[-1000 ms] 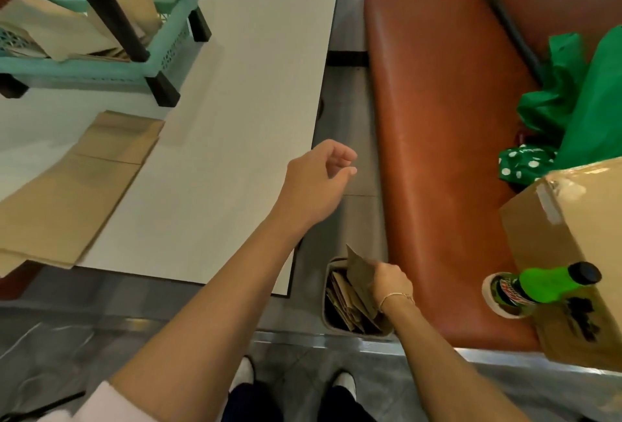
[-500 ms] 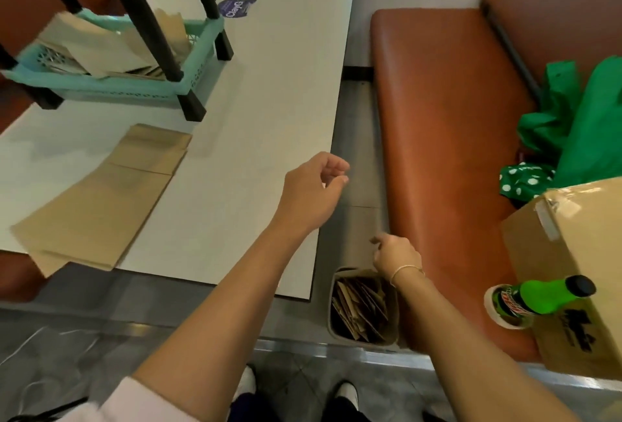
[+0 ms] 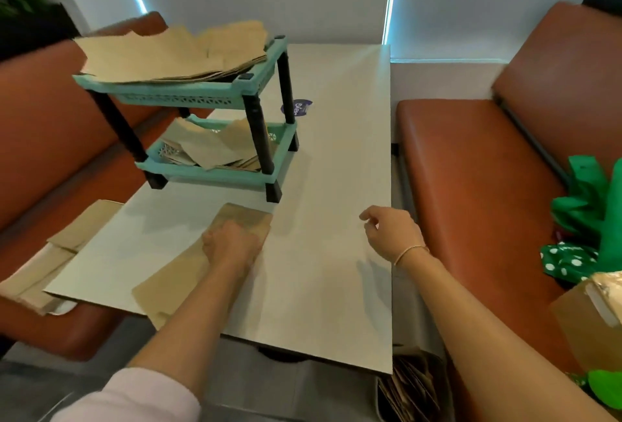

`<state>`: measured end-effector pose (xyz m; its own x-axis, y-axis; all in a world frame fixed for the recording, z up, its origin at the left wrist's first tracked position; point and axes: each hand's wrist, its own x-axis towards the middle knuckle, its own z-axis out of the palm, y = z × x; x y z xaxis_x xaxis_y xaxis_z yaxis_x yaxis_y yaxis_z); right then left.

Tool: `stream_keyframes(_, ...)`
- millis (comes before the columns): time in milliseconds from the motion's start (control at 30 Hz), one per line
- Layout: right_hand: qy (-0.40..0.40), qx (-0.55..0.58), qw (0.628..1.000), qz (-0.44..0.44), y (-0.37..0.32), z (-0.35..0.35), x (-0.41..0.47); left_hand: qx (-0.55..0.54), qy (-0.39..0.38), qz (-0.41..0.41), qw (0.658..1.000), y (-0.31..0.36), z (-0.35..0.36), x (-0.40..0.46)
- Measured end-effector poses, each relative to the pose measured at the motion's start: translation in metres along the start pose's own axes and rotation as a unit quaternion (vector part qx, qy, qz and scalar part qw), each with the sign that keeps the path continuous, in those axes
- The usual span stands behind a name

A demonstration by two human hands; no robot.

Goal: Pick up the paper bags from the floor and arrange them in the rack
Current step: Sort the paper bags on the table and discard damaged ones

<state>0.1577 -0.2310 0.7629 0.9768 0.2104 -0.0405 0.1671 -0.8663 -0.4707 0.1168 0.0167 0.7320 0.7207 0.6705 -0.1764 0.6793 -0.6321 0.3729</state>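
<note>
The view has swung up from the floor to take in the whole white table [image 3: 330,186] and the wall behind it. The left hand [image 3: 232,244], half a second ago hanging in the air over the table's right edge, now rests on the flat brown paper bag [image 3: 188,273] lying at the near left of the table; its fingers look curled against the paper, though blur hides whether they pinch it. The right hand [image 3: 392,231] has come up from the bin of paper bags [image 3: 409,388] on the floor, now at the near right under the table's corner, and hovers over the table's right edge with fingers loosely curled, holding nothing. The teal two-tier rack [image 3: 215,95] stands at the far left of the table, loose paper bags heaped on both shelves. More flat bags [image 3: 54,263] lie on the left bench [image 3: 50,152].
</note>
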Motion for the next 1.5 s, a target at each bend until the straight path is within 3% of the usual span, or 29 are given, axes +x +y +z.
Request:
stream_keyframes(167, -0.036, -0.016, 0.999, -0.006, -0.018, 0.017, 0.006, 0.088, -0.052, -0.061, 0.993, -0.050, -0.020, 0.032)
stream_keyframes(433, -0.076, -0.033, 0.997, 0.000, -0.034, 0.036, 0.014, -0.009, -0.116, -0.044, 0.992, -0.050, -0.020, 0.045)
stream_keyframes(533, -0.082, -0.034, 0.996, -0.005, -0.044, 0.041, 0.017, -0.054, -0.100, -0.007, 0.993, -0.042, -0.018, 0.038)
stream_keyframes(733, -0.107, -0.023, 0.994, -0.025, -0.063, 0.044, 0.023, -0.105, -0.118, 0.141, 0.977, -0.034, -0.012, 0.024)
stream_keyframes(933, -0.133, 0.020, 0.990, -0.040, -0.073, 0.047, 0.023, -0.279, -0.165, 0.224, 0.919, -0.015, -0.017, 0.003)
stream_keyframes(1100, -0.100, 0.116, 0.988, -0.029, -0.074, 0.038, 0.021, -0.350, -0.198, 0.227, 0.887, 0.005, -0.015, -0.009)
stream_keyframes(1300, -0.062, 0.115, 0.991, -0.026, -0.053, 0.011, 0.026, -0.354, -0.169, 0.200, 0.898, 0.008, -0.015, -0.011)
stream_keyframes(1400, -0.036, 0.120, 0.992, -0.018, -0.043, 0.002, 0.030, -0.362, -0.205, 0.204, 0.886, 0.009, -0.016, -0.012)
stream_keyframes(1500, -0.064, 0.154, 0.986, -0.004, -0.042, -0.001, 0.027, -0.363, -0.237, 0.226, 0.873, 0.016, -0.013, -0.018)
